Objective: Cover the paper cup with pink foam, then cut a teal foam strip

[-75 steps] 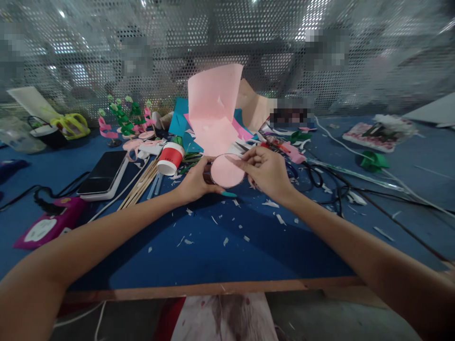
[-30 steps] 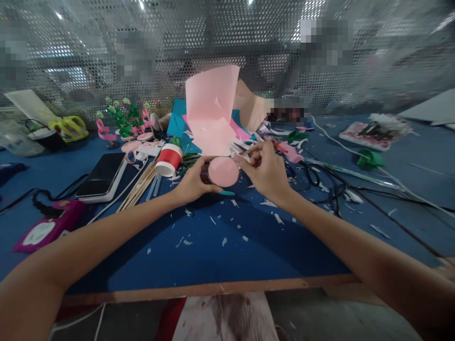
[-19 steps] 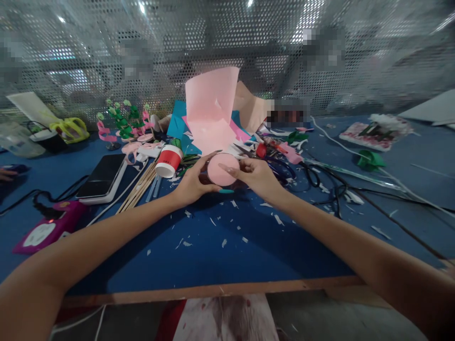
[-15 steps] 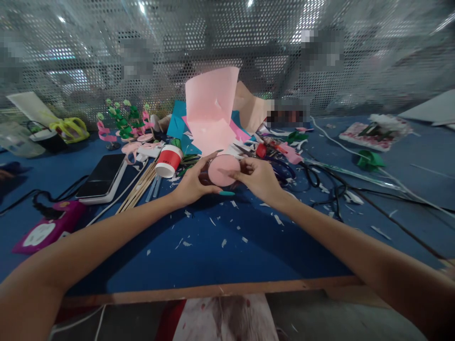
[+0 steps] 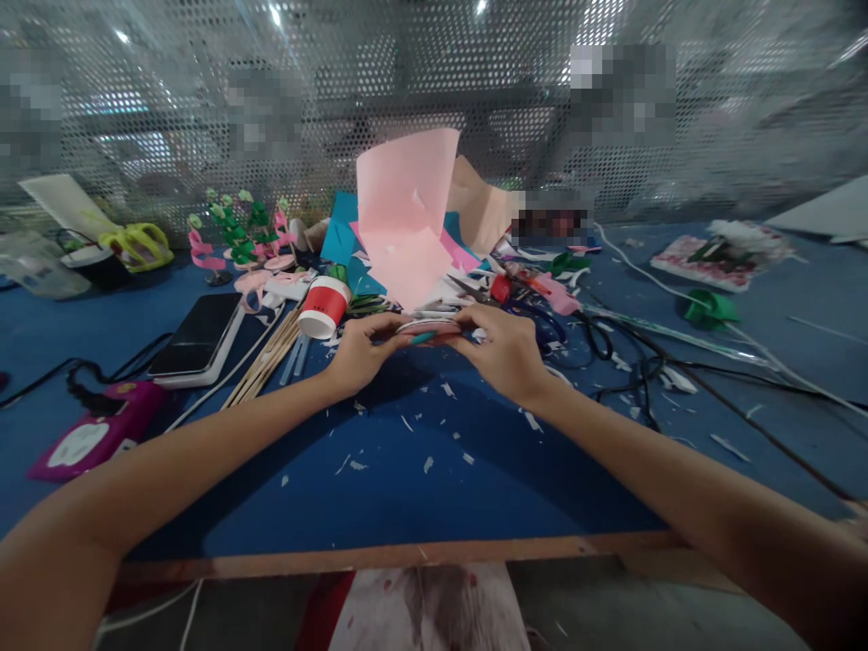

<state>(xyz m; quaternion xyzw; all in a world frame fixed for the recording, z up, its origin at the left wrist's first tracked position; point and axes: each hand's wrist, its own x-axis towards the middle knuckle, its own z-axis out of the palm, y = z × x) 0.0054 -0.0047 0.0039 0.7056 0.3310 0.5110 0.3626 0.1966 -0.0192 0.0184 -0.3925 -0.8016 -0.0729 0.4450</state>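
Between my two hands is a round disc [image 5: 434,326] with a pink face, now seen nearly edge-on, so it shows as thin pale and dark layers. My left hand [image 5: 363,355] pinches its left edge, with a green-nailed thumb along the near side. From the right, the fingers and thumb of my right hand [image 5: 505,351] close on the opposite edge. Both hands are just above the blue table [image 5: 407,488]. Behind them stands a curled sheet of pink paper [image 5: 407,194]. A red and white paper cup [image 5: 325,307] lies tilted left of my left hand.
Wooden sticks [image 5: 268,354], a black and white device [image 5: 196,339] and a purple box [image 5: 99,434] lie to the left. Pink and green paper plants [image 5: 237,231] stand behind them. Scissors [image 5: 467,289], cables and paper scraps lie behind and right. A perforated metal screen [image 5: 407,81] stands at the back.
The disc has tipped from showing its round pink face to nearly edge-on. My right hand has shifted from touching the face to gripping the right edge; my left hand still holds the left.
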